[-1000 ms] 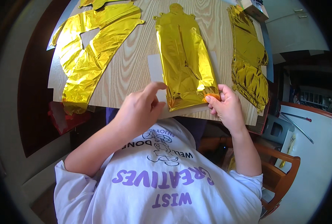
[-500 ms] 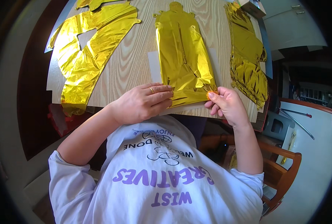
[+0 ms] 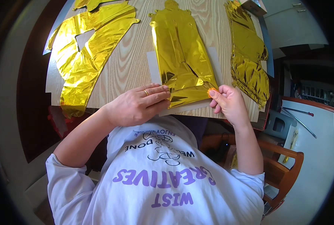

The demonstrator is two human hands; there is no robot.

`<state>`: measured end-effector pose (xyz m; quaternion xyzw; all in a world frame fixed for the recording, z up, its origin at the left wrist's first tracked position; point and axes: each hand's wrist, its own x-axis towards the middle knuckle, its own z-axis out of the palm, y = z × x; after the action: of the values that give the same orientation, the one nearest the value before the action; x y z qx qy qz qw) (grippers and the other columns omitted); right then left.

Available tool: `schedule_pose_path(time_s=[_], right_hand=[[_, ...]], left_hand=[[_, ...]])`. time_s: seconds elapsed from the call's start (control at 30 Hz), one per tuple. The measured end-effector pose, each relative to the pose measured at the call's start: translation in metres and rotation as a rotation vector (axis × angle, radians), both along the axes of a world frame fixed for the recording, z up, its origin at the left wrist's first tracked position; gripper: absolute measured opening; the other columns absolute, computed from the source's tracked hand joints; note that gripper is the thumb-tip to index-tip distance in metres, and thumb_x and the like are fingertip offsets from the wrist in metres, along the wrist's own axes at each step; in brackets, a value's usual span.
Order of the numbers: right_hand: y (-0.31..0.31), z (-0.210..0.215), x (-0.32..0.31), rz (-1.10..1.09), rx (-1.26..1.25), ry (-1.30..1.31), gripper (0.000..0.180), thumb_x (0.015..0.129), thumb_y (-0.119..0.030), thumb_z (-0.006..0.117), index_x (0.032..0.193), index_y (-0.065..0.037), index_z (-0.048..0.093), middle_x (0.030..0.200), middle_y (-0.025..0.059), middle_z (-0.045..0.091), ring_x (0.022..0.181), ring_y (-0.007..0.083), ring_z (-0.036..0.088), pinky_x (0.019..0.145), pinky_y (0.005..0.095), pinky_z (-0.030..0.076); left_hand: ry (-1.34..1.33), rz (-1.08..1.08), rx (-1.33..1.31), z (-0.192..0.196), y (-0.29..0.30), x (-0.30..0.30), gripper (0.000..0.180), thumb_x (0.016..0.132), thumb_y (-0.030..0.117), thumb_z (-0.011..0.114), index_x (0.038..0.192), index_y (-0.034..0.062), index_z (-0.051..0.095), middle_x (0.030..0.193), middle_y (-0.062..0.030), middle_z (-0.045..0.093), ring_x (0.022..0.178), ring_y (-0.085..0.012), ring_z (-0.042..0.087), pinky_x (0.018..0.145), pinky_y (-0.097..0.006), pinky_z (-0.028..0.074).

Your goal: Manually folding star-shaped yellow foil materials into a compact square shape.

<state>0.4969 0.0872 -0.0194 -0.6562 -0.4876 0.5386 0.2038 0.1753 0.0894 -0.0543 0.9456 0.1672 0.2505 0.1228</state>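
A flat, deflated gold foil balloon (image 3: pixel 182 48) lies lengthwise in front of me, its narrow rounded end pointing away. Its near end shows a crease and a folded band. At that end's left corner, my left hand (image 3: pixel 138 103), with a ring on one finger, closes on the foil, fingers together on top and thumb hidden. The right corner is pinched between thumb and fingers of my right hand (image 3: pixel 229 103); a small orange patch shows at the thumb tip. Under the balloon, a pale sheet (image 3: pixel 215 63) sticks out on both sides.
More gold foil lies on the wood-grain table (image 3: pixel 133 52): a large balloon with an opening (image 3: pixel 95 60) at left and a crinkled piece (image 3: pixel 249 52) at right. A box (image 3: pixel 254 6) stands at the far right corner. Beside the table is a wooden chair (image 3: pixel 294 168).
Both hands keep their places at the near corners. The balloon's far end has shifted slightly left, and the foil near the crease lies differently, with the near band looking wider.
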Motion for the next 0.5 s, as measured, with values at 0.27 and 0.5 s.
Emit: schedule_pose_path(time_s=[0.27,0.5], right_hand=[[-0.055,0.005,-0.057,0.497,1.085,-0.642,0.042,0.088,-0.023,0.074,0.122,-0.001,0.063,0.126,0.0202,0.058,0.118,0.0379,0.055,0.101,0.0525,0.044],[-0.078,-0.034,-0.09,0.598,1.025,-0.594,0.051,0.089,-0.026,0.071,0.131,0.0,0.061,0.136,0.0248,0.054,0.133,0.0411,0.047,0.114,0.0601,0.035]], left_hand=[[0.049,0.042,-0.086,0.0,-0.003,-0.005,0.042,0.083,0.014,0.074,0.124,0.0077,0.069,0.131,-0.0152,0.057,0.133,-0.0333,0.054,0.114,-0.053,0.042],[0.046,0.047,-0.155,0.006,0.004,-0.01,0.039,0.084,0.016,0.074,0.122,0.0093,0.07,0.129,-0.0133,0.058,0.133,-0.0335,0.054,0.115,-0.058,0.038]])
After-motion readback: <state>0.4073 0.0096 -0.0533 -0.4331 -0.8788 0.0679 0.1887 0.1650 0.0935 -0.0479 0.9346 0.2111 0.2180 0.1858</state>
